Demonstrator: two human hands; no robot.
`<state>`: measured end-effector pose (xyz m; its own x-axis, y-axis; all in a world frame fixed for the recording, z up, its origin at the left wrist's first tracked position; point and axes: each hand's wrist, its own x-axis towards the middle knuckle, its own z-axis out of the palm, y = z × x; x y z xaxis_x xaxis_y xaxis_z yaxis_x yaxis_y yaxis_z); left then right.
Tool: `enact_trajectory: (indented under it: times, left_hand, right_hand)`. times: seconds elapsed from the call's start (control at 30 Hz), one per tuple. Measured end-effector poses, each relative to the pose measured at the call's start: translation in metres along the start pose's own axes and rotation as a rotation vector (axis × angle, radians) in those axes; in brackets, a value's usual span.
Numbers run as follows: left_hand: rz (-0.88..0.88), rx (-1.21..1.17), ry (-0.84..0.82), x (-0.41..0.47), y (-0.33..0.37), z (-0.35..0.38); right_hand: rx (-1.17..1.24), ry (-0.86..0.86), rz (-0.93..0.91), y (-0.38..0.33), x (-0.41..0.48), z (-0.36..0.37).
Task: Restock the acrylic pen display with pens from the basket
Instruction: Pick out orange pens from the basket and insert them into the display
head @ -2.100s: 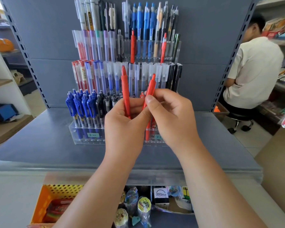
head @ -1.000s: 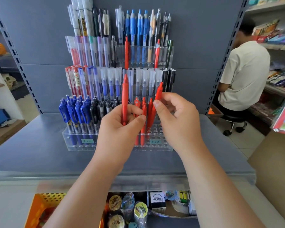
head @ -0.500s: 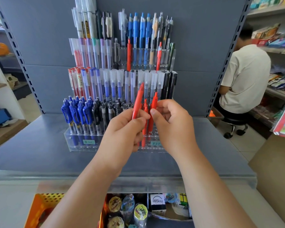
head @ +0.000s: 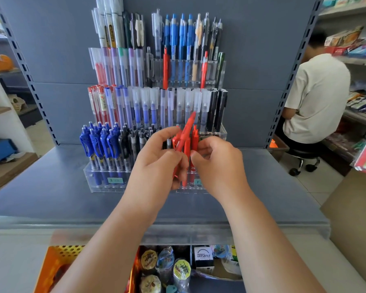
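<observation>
A tiered acrylic pen display [head: 103, 183] stands on the grey shelf [head: 51, 193], with blue, black and red pens in its front row. My left hand [head: 154, 163] grips a loose red pen [head: 187, 127], which tilts up to the right over the front row. Beside it, my right hand [head: 219, 166] is curled at the red pens [head: 195, 136] standing in the right front slots and pinches one of them between thumb and fingers. The orange basket [head: 57, 261] sits below the shelf at the bottom left, partly hidden by my left forearm.
A person in a white shirt [head: 317, 98] sits on a stool at the right with their back turned. A cardboard box [head: 355, 210] stands at the right. Small packaged goods [head: 178, 269] fill the lower shelf beneath my arms. Side shelves stand at both edges.
My right hand has pushed its red pen down into a front slot. My left hand has tilted its own red pen to the right and brought it closer to the red group.
</observation>
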<state>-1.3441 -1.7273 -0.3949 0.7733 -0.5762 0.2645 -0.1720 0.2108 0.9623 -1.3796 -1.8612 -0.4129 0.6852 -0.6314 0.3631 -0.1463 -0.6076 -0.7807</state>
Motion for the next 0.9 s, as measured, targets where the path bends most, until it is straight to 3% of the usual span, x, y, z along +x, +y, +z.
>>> enact_trajectory:
  times: [0.17,0.37,0.57,0.9]
  left_hand:
    - [0.051,-0.022,-0.032,-0.001,0.002,0.002]
    - [0.06,-0.261,-0.11,-0.001,-0.001,0.0]
    - [0.157,-0.153,-0.134,-0.002,-0.002,0.0]
    - [0.217,0.013,0.012,-0.006,0.001,0.011]
  right_hand:
    - [0.047,0.026,-0.003,-0.001,-0.001,-0.004]
    - [0.196,0.209,-0.277,-0.004,-0.006,-0.013]
    - [0.304,0.153,-0.455,-0.009,-0.01,-0.016]
    - [0.436,-0.058,-0.444,-0.005,-0.014,-0.016]
